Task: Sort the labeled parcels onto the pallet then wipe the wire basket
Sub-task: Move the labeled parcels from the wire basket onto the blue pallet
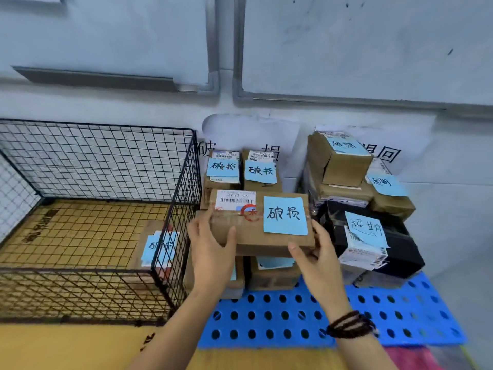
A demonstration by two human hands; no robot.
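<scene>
Two-handed, left hand (213,252) and right hand (317,260) clasp the labeled parcel (253,236) above the pallet (266,329); lowering it level onto the boxes (272,277) beneath should keep the stack steady.

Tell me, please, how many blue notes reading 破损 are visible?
4: one on the rear left box, one on the rear middle box, one on the held box, one on the parcel in the wire basket. More may be hidden beneath it.
</scene>
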